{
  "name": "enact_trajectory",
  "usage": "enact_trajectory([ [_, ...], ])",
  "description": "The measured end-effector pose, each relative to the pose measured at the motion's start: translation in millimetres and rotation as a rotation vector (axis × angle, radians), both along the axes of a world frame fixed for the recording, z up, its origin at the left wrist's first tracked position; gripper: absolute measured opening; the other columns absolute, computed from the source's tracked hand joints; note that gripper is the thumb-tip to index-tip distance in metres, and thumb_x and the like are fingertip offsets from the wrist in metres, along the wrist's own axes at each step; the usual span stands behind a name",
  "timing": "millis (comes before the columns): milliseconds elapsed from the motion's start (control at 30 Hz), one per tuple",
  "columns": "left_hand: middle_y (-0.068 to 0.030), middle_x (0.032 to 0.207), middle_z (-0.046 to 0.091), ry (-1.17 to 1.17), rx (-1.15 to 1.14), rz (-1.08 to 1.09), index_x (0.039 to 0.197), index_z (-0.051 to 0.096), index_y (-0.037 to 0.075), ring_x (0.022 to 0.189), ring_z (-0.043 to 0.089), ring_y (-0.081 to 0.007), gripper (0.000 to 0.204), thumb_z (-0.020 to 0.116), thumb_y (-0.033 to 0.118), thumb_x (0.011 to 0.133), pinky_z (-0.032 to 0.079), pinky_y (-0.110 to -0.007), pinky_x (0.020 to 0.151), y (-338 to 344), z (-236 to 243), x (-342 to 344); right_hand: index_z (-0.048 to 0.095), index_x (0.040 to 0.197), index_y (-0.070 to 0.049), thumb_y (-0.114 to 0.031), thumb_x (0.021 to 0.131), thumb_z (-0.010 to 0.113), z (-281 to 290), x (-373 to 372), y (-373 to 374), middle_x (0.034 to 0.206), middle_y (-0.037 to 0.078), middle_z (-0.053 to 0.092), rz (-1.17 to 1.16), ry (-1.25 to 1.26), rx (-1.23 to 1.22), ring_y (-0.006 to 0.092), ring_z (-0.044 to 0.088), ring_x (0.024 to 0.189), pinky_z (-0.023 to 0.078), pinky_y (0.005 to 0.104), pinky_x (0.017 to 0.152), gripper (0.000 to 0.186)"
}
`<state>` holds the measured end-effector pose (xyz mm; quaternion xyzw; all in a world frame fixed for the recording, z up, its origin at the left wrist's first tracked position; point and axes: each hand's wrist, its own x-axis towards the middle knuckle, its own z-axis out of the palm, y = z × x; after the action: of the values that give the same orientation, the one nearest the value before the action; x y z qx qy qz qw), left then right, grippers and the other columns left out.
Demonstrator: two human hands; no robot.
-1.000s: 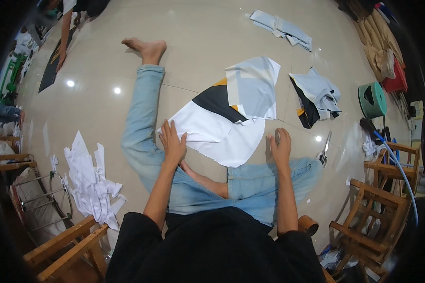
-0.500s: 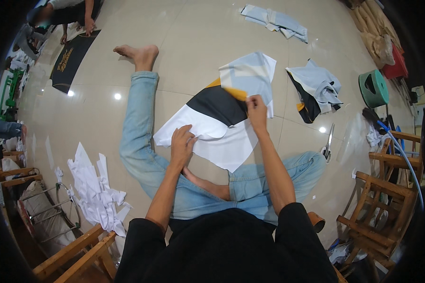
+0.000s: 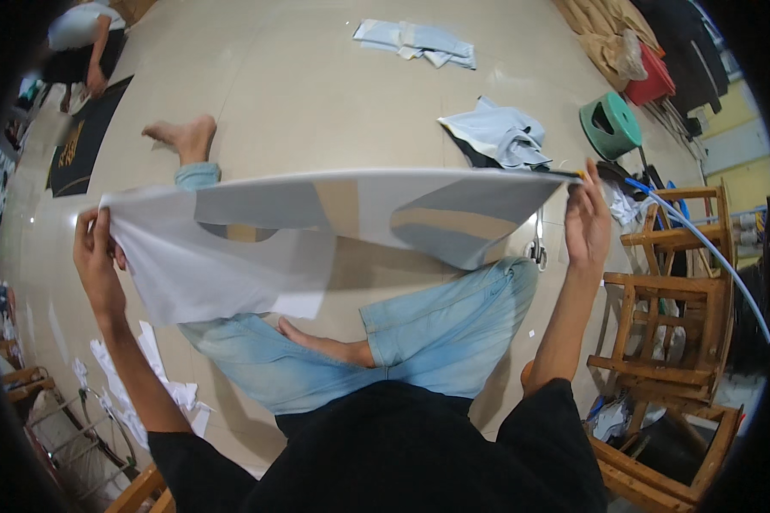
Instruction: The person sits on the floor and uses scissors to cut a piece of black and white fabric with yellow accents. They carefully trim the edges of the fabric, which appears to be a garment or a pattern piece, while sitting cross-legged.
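Observation:
A wide piece of white fabric (image 3: 257, 278) with grey and tan printed shapes is stretched in the air over my legs. Its upper edge runs nearly straight from hand to hand, and the lower part hangs loose. At its left corner, my left hand (image 3: 103, 261) pinches the fabric between thumb and fingers. My right hand (image 3: 589, 222) is raised at the opposite end, its fingertips closed on the dark and yellow corner. A pair of scissors (image 3: 536, 250) lies on the floor near my right knee. Just beyond the right end sits a crumpled light-blue and black fabric piece (image 3: 506, 132).
A light-blue fabric bundle (image 3: 415, 43) lies at the far side. To the right stand a green stool (image 3: 610, 128) and wooden frames (image 3: 659, 291), crossed by a blue hose (image 3: 714, 248). White scraps (image 3: 167, 380) are at left. Another person (image 3: 81, 38) leans over a black panel (image 3: 85, 141).
The fabric was lying on the floor between my legs; now it is lifted and spread taut. My left hand has gone left, my right hand right. The view has shifted rightward.

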<state>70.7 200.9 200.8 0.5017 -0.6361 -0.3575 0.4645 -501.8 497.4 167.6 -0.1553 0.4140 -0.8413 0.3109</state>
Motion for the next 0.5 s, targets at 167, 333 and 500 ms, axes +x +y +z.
enact_trajectory([
  [167,0.0044,0.066,0.051,-0.265,0.169,-0.204,0.101,0.060,0.008,0.050,0.047,-0.0038,0.021,0.061,0.029,0.100,0.034,-0.019,0.048,-128.9,7.2,-31.6,0.049,0.128,0.007,0.002,0.092,0.060,-31.3,-60.8,-97.7,0.104,0.014,0.053,0.180,-0.310,0.018,0.0244,0.060,0.090,0.057,0.0356,0.083,0.038],
  [333,-0.0008,0.091,0.065,-0.011,-0.199,-0.185,0.104,0.061,0.007,0.079,0.068,-0.0113,0.023,0.061,0.030,0.100,0.054,-0.026,0.074,-228.6,83.0,-42.6,0.059,0.115,0.000,-0.006,0.090,0.067,34.6,-83.9,-159.7,0.095,0.008,0.056,0.035,-0.106,-0.052,0.0204,0.062,0.086,0.058,0.0341,0.083,0.027],
  [500,-0.0086,0.101,0.066,-0.216,-0.669,-0.054,0.113,0.062,-0.002,0.099,0.065,-0.0163,0.033,0.059,0.029,0.102,0.048,-0.028,0.091,-188.2,187.4,-13.2,0.061,0.114,-0.003,-0.009,0.089,0.069,122.5,-39.3,-116.9,0.096,0.006,0.060,-0.007,0.169,-0.233,0.0188,0.064,0.088,0.057,0.0321,0.085,0.026],
])
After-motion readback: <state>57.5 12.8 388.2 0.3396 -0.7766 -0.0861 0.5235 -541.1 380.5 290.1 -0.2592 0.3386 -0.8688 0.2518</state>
